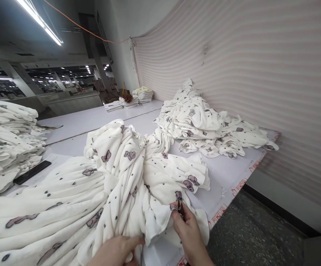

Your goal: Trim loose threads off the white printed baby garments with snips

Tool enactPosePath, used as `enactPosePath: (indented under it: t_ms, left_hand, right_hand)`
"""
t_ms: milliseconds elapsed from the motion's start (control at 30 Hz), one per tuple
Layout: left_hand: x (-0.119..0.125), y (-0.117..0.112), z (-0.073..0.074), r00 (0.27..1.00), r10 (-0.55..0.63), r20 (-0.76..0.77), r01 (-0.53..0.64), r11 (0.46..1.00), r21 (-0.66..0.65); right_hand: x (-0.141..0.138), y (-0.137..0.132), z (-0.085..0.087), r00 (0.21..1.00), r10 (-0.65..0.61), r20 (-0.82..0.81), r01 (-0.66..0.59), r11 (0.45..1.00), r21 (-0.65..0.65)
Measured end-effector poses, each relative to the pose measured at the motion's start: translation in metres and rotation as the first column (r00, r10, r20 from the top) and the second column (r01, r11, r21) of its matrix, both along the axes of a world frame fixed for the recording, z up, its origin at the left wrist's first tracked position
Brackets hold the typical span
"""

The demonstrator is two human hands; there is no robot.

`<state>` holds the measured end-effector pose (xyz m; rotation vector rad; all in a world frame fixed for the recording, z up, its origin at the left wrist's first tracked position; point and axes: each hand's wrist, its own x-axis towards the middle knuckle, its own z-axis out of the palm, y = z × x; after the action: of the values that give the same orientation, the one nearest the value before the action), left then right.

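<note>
A white fleece garment (116, 173) printed with mauve bears lies bunched across the table in front of me. My left hand (116, 251) rests on its lower edge, fingers stretched out and pressing the fabric flat. My right hand (186, 229) is closed on a small dark metal tool (180, 207), held upright in a pinch right at a fold of the garment's edge. The tool looks like thread snips, its tip touching the cloth.
A heap of the same printed garments (204, 125) lies by the striped wall covering (246, 66) at right. Another stack (8, 144) sits at left with a dark flat bar (31, 172) beside it. Folded piles (142, 94) stand far back. The table edge (232, 192) drops to grey floor.
</note>
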<state>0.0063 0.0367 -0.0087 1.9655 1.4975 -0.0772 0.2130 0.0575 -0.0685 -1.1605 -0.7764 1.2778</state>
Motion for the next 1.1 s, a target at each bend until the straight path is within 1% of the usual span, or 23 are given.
enactPosePath:
  t_ms: [67, 100, 167, 200, 233, 267, 300, 367, 433, 467, 500, 533, 567, 600, 633, 700, 767, 800, 867, 967, 1033, 1067, 1100]
  left_hand:
    - [0.001, 0.002, 0.009, 1.0, -0.008, 0.012, 0.009, 0.998, -0.059]
    - [0.002, 0.002, 0.014, 0.999, 0.029, 0.043, -0.027, 0.999, -0.043]
    - [0.008, 0.002, 0.02, 0.984, 0.14, 0.114, -0.15, 0.984, 0.093]
    - [0.012, 0.002, 0.019, 0.976, 0.171, 0.136, -0.195, 0.961, 0.196]
    - [0.016, 0.002, 0.016, 0.976, 0.166, 0.141, -0.202, 0.932, 0.301]
    - [0.02, 0.002, 0.011, 0.983, 0.127, 0.133, -0.17, 0.902, 0.398]
    - [0.023, 0.002, 0.005, 0.992, 0.061, 0.11, -0.107, 0.87, 0.481]
    - [0.027, 0.004, -0.007, 0.997, -0.05, 0.06, 0.004, 0.798, 0.603]
    - [0.027, 0.006, -0.015, 0.993, -0.086, 0.083, 0.007, 0.736, 0.677]
    - [0.026, 0.007, -0.017, 0.988, -0.096, 0.125, -0.018, 0.718, 0.696]
    - [0.026, 0.007, -0.017, 0.978, -0.112, 0.177, -0.045, 0.711, 0.702]
    - [0.025, 0.007, -0.017, 0.964, -0.132, 0.23, -0.069, 0.712, 0.699]
    - [0.025, 0.007, -0.016, 0.949, -0.158, 0.273, -0.081, 0.716, 0.694]
    - [0.025, 0.007, -0.016, 0.937, -0.181, 0.3, -0.081, 0.721, 0.688]
    - [0.026, 0.006, -0.015, 0.93, -0.197, 0.31, -0.075, 0.724, 0.686]
    - [0.027, 0.007, -0.016, 0.931, -0.216, 0.293, -0.05, 0.722, 0.69]
    - [0.028, 0.007, -0.018, 0.94, -0.238, 0.245, -0.007, 0.703, 0.711]
    - [0.027, 0.008, -0.019, 0.945, -0.251, 0.211, 0.021, 0.688, 0.725]
    - [0.027, 0.008, -0.02, 0.953, -0.27, 0.137, 0.08, 0.66, 0.747]
    - [0.026, 0.007, -0.019, 0.962, -0.259, 0.086, 0.11, 0.656, 0.747]
    - [0.026, 0.006, -0.017, 0.962, -0.254, 0.101, 0.098, 0.667, 0.739]
    - [0.027, 0.006, -0.016, 0.96, -0.25, 0.128, 0.081, 0.683, 0.726]
    - [0.027, 0.007, -0.015, 0.957, -0.232, 0.177, 0.044, 0.714, 0.698]
  right_hand:
    - [0.0, -0.002, -0.002, 0.997, 0.011, -0.073, -0.015, 0.999, -0.051]
    - [-0.001, -0.004, -0.002, 0.994, 0.008, -0.112, -0.016, 0.997, -0.074]
    - [-0.004, -0.009, -0.001, 0.982, -0.006, -0.19, -0.013, 0.995, -0.094]
    - [-0.006, -0.011, 0.0, 0.974, -0.009, -0.228, -0.013, 0.996, -0.092]
    - [-0.008, -0.012, 0.001, 0.965, -0.01, -0.261, -0.013, 0.996, -0.088]
    - [-0.009, -0.013, 0.002, 0.958, -0.013, -0.285, -0.012, 0.996, -0.088]
    - [-0.01, -0.013, 0.003, 0.953, -0.022, -0.301, -0.008, 0.995, -0.098]
    - [-0.009, -0.01, 0.003, 0.957, -0.06, -0.283, 0.019, 0.989, -0.145]
    - [-0.005, -0.005, 0.004, 0.983, -0.068, -0.173, 0.041, 0.987, -0.153]
    - [-0.002, -0.003, 0.005, 0.996, -0.062, -0.066, 0.054, 0.991, -0.119]
    - [0.002, -0.002, 0.007, 0.995, -0.062, 0.078, 0.066, 0.996, -0.051]
    - [0.006, -0.003, 0.009, 0.966, -0.076, 0.246, 0.069, 0.997, 0.039]
    - [0.01, -0.004, 0.013, 0.906, -0.103, 0.411, 0.052, 0.99, 0.133]
    - [0.014, -0.007, 0.016, 0.825, -0.129, 0.55, 0.012, 0.977, 0.211]
    - [0.018, -0.011, 0.02, 0.744, -0.138, 0.654, -0.051, 0.964, 0.261]
    - [0.025, -0.019, 0.026, 0.619, -0.055, 0.784, -0.25, 0.932, 0.263]
    - [0.028, -0.025, 0.029, 0.531, 0.037, 0.846, -0.417, 0.881, 0.224]
    - [0.028, -0.026, 0.03, 0.501, 0.051, 0.864, -0.467, 0.856, 0.221]
    - [0.026, -0.026, 0.03, 0.471, 0.015, 0.882, -0.499, 0.829, 0.253]
    - [0.021, -0.023, 0.028, 0.454, -0.039, 0.89, -0.495, 0.82, 0.288]
    - [0.02, -0.021, 0.027, 0.498, -0.017, 0.867, -0.472, 0.834, 0.287]
    - [0.019, -0.021, 0.026, 0.55, 0.003, 0.835, -0.445, 0.847, 0.29]
    - [0.018, -0.02, 0.025, 0.619, 0.021, 0.785, -0.402, 0.867, 0.293]
